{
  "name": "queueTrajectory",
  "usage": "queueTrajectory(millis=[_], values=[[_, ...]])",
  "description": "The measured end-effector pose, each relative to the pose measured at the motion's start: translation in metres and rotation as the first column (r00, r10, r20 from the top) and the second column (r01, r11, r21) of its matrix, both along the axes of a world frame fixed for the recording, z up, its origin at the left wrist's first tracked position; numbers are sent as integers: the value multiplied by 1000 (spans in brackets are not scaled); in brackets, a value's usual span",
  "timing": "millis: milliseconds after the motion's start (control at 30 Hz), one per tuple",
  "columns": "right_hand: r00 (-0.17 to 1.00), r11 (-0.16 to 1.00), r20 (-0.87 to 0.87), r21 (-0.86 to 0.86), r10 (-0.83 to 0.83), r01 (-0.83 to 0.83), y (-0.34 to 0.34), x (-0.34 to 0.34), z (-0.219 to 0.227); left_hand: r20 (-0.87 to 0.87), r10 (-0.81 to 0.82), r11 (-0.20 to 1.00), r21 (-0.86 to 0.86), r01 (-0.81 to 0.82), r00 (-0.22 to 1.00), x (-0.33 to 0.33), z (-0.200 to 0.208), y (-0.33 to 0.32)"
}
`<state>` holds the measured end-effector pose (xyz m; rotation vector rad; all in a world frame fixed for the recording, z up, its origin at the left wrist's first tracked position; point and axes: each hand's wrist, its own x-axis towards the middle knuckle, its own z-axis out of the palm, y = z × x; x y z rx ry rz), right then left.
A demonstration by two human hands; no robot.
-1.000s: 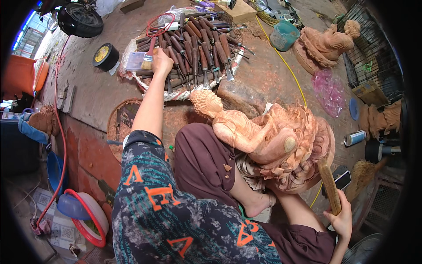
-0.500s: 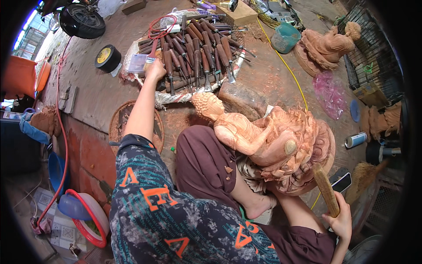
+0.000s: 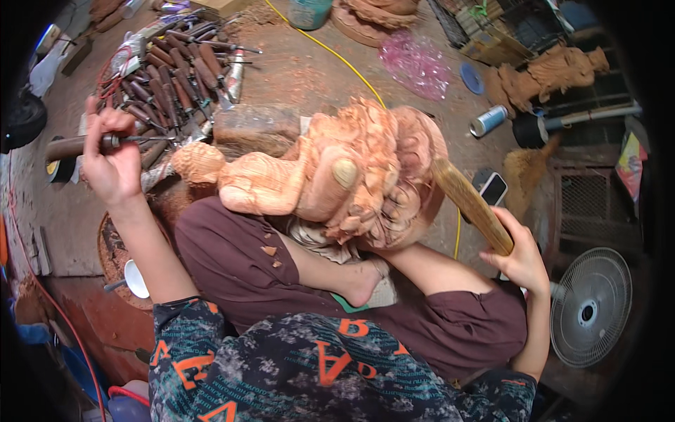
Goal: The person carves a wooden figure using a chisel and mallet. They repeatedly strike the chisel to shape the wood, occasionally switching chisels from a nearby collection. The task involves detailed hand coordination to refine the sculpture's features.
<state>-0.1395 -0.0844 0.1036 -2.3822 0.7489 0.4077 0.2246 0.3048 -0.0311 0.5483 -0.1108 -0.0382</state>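
My left hand (image 3: 112,169) is raised at the left, its fingers closed around a carving chisel (image 3: 65,148) with a dark wooden handle. The chisel's metal shaft points right, toward the pile of tools. My right hand (image 3: 520,254) grips a worn wooden club (image 3: 472,204) by its lower end, its other end leaning up-left beside the carving. Between them a carved wooden seated figure (image 3: 327,176) lies on its side across my lap, the curled-hair head (image 3: 199,164) to the left and the round base to the right. A wood block (image 3: 256,126) sits behind it.
Several wooden-handled chisels (image 3: 176,77) lie heaped at the far left. A yellow cord (image 3: 330,53) crosses the floor. On the right are a spray can (image 3: 488,122), a phone (image 3: 493,190), a fan (image 3: 590,307) and another carving (image 3: 548,77). A round basket with a white bowl (image 3: 136,279) stands left.
My left hand has come back from the tool pile and now holds a chisel. The right hand still grips the club. The whole view has swung toward the right.
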Motion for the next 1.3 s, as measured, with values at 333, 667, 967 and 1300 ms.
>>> queueTrajectory(millis=[333, 667, 967, 1300], values=[[953, 973, 200, 87, -227, 213, 5, -5, 4, 411, -502, 865, 256, 432, 761, -104, 93, -187], [915, 961, 299, 135, -270, 240, 4, 1, 5, 110, -558, 829, 124, 546, 823, -130, 66, -267], [861, 974, 481, -59, -165, 219, -2, 39, 24, 111, -581, 813, 126, 568, 806, -128, 62, -276], [949, 977, 316, -200, -3, 70, -38, 111, 69, 76, -507, 854, 179, 488, 859, -130, 64, -282]])
